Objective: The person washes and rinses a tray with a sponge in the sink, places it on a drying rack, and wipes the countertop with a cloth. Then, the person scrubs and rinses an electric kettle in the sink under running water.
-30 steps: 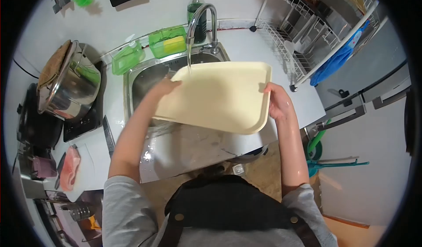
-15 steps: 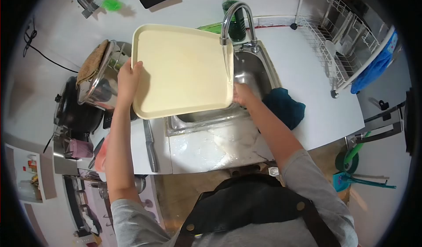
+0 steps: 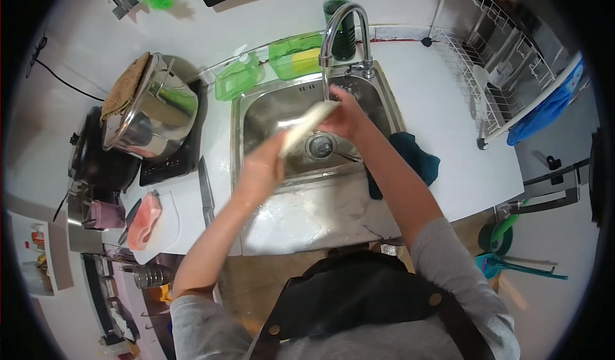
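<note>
Grip: left hand (image 3: 261, 167) closed on the near end of a cream tray (image 3: 307, 128), right hand (image 3: 346, 115) around its far end (motion blurs the fingers).
Tray turn: half a second ago its broad face showed; now it stands nearly edge-on, slanting above the sink (image 3: 236, 139), the water stream (image 3: 325, 81) falling by its far end, which suggests a turn-over under the running water.
Left arm: reaches up from the countertop's (image 3: 471, 167) front edge, wrist bent inward.
Right arm: stretches farther, leaning leftward over the sink's right rim, hand beside the stream.
Front left corner: a slab of pink meat (image 3: 145, 220) on a white board (image 3: 165, 225).
Sink's left side: a knife (image 3: 205, 187) lies between board and basin.
Sink's right side: a dark teal cloth (image 3: 413, 161) at the rim, partly behind the right forearm.
Back edge: faucet (image 3: 366, 36) arching over the basin, a bottle of green liquid (image 3: 346, 36) behind it, a green caddy (image 3: 285, 55) to the left.
</note>
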Demonstrator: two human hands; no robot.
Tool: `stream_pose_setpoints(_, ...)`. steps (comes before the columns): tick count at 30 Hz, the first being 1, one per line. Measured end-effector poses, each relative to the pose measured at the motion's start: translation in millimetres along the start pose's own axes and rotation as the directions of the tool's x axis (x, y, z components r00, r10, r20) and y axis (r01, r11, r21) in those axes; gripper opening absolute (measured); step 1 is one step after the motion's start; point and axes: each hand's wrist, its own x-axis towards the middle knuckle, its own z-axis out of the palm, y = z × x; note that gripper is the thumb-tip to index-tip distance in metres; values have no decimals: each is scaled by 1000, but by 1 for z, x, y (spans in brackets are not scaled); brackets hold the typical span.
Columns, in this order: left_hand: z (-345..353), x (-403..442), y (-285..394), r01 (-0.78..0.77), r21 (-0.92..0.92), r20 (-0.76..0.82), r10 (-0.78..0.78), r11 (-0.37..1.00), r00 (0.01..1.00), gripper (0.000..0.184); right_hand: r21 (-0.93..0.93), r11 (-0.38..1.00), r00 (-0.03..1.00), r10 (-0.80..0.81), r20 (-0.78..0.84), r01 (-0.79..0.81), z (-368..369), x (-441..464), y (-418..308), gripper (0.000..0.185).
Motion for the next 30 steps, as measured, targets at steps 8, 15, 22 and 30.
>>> stream_pose_setpoints(8, 117, 68, -1, 307, -509, 404, -92, 804, 910, 47, 326, 914, 966, -197, -165, 242, -49, -70, 12, 62)
stream_pose_setpoints(15, 109, 200, -41, 419, -196, 689, -179, 886, 702, 16, 325, 644, 722, -622, -305, 692, -32, -97, 57, 58)
stream_pose_setpoints(22, 149, 303, -194, 8, -149, 473, 64, 989, 879, 21, 210, 837, 863, -486, -137, 505, -37, -92, 50, 49)
stream_pose_setpoints(30, 160, 325, -251, 106, 199, 288, -162, 974, 944, 37, 323, 762, 819, -569, -82, 562, -35, -86, 32, 60)
